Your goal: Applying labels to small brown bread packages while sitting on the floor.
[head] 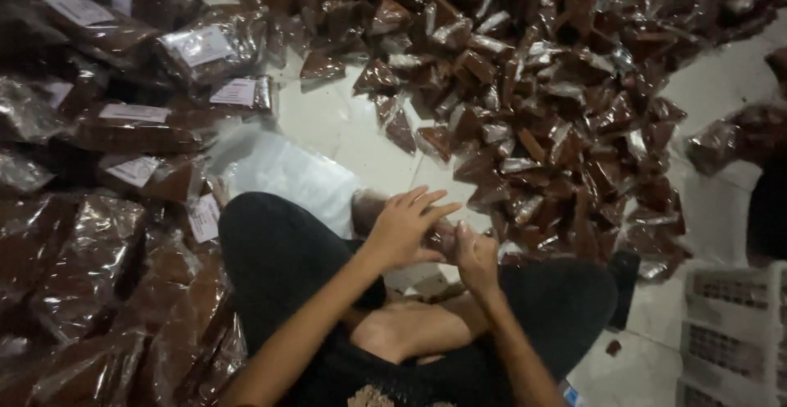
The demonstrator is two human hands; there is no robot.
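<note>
My right hand (475,253) is closed around a small brown packet (443,239), thumb up, just above my crossed legs (287,259). My left hand (406,227) presses against the packet's other side, fingers loosely spread; whether it truly grips, I cannot tell. The slick wrapper could slip out. Beyond my hands, the heap of brown packets (541,104) could swallow it, or slide against my knee.
</note>
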